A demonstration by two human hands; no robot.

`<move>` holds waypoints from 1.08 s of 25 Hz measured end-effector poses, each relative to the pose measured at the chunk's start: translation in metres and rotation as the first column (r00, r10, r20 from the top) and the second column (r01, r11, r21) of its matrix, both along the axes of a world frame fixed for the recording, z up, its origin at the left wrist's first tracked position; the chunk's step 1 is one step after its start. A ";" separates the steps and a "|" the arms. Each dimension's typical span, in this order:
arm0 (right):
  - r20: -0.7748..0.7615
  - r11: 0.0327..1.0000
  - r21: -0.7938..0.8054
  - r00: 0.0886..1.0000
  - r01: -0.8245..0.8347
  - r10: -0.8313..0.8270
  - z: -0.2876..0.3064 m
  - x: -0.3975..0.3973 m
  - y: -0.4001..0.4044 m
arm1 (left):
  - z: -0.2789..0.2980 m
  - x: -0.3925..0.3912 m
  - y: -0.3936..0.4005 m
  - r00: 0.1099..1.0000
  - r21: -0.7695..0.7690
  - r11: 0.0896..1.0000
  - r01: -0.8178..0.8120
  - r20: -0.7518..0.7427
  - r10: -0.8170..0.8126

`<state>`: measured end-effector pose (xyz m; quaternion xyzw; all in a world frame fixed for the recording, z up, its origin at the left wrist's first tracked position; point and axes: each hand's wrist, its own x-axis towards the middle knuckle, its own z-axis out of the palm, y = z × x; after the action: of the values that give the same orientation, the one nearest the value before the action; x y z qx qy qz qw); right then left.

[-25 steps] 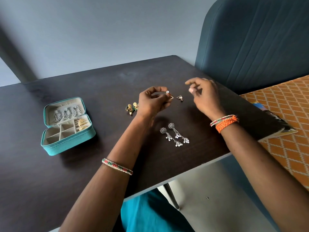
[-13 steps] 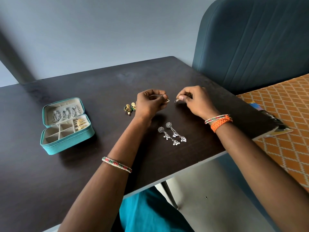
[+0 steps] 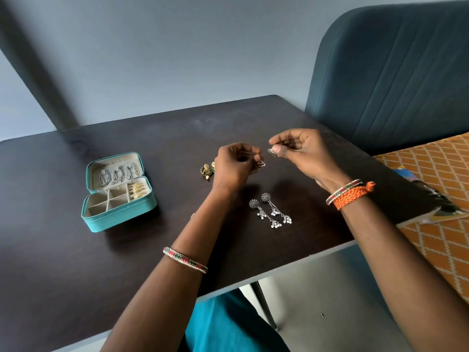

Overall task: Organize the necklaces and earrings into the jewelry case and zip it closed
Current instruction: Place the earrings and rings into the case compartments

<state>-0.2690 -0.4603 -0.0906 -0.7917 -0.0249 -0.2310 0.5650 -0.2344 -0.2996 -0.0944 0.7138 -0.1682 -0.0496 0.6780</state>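
Pinching a small triangular earring (image 3: 271, 151), the right hand (image 3: 302, 154) is raised above the table (image 3: 76, 262); left hand (image 3: 234, 165) grips its twin (image 3: 260, 164). Jewelry case (image 3: 119, 214) lies open, far left.

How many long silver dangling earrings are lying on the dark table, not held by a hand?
2. One long silver dangling earring lies nearer the left forearm; the other lies beside it on its right, both on the dark table. None looks hidden.

I see a dark table (image 3: 157, 128): open teal jewelry case (image 3: 119, 214) at nine o'clock, silver drop earrings (image 3: 270, 210) centre, gold earrings (image 3: 207, 170), apparently a pair, just beyond.
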 end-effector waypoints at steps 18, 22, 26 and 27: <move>-0.228 0.953 -0.273 0.971 -0.132 0.069 -0.013 0.007 -0.007 | -0.013 0.008 0.001 0.990 0.473 0.878 -0.067 0.141 -0.001; -0.192 0.938 -0.330 0.981 -0.103 0.040 -0.016 0.007 -0.007 | -0.013 0.009 -0.001 0.990 0.444 0.893 -0.070 0.139 0.009; -0.097 0.974 -0.223 0.995 -0.045 0.024 -0.005 0.005 -0.008 | 0.005 0.010 0.010 0.977 0.370 0.926 -0.076 0.212 -0.005; -0.084 0.975 -0.216 0.996 -0.044 0.026 -0.001 0.004 -0.005 | 0.012 0.012 0.017 0.971 0.335 0.939 -0.073 0.240 -0.010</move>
<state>-0.2652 -0.4652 -0.0919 -0.8568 -0.0414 -0.1850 0.4795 -0.2223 -0.2826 -0.0824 0.8238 -0.2257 0.0190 0.5196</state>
